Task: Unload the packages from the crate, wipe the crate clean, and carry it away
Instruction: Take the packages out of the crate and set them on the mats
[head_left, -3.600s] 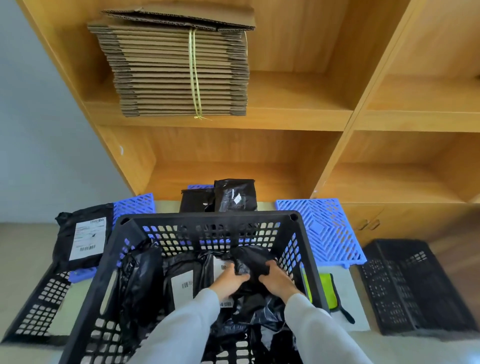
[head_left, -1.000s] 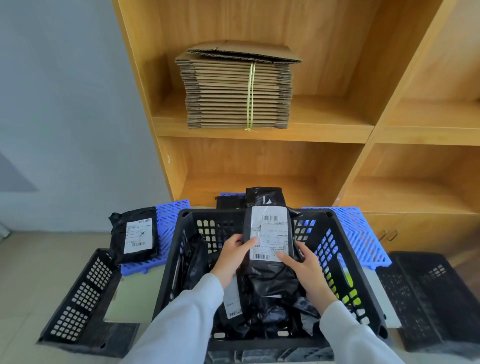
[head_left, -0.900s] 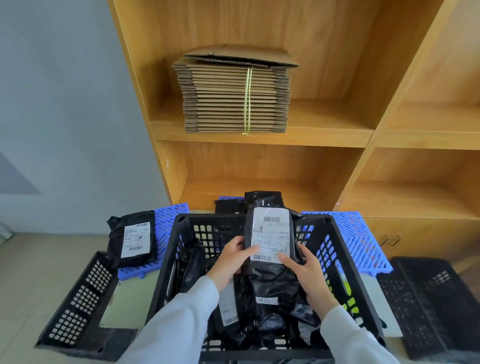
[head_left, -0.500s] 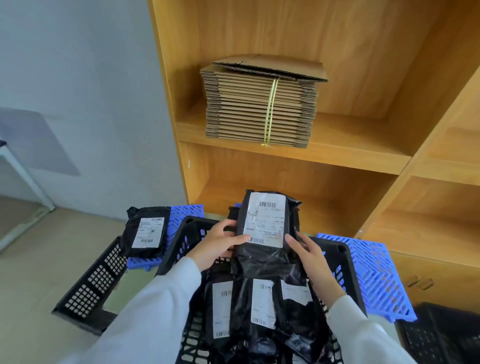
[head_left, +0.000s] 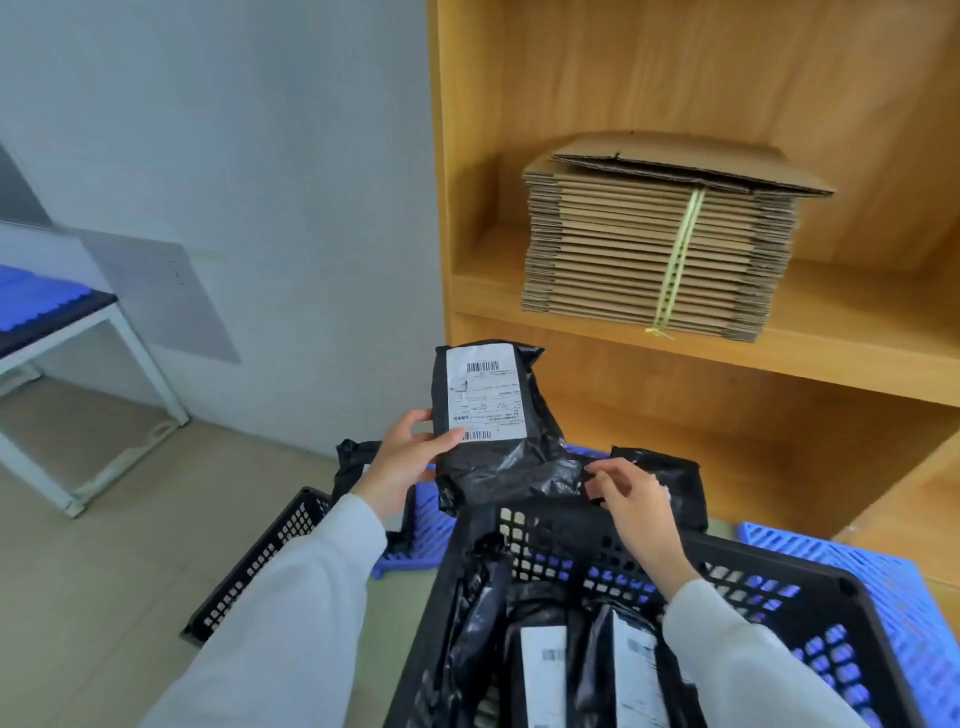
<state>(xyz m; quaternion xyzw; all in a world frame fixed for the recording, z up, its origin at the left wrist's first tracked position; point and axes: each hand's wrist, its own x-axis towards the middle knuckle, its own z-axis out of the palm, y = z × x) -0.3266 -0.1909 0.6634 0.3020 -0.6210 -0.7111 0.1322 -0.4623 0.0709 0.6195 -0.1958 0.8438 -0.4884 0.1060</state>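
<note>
Left hand is gripping a black package by its left edge, thumb lying across the white label's lower corner; the package is hanging upright above the far rim of the black crate. Right hand is pinching the loose plastic at the package's lower right. More labelled packages are standing inside the crate. A strapped cardboard stack is sitting on the wooden shelf behind.

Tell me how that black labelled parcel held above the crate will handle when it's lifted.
The black parcel is probably floppy: its plastic below the label is crumpled and sags. It seems light, since the left hand holds it up by one edge while the right hand only fingers the bottom. The glossy film may be slippery.
</note>
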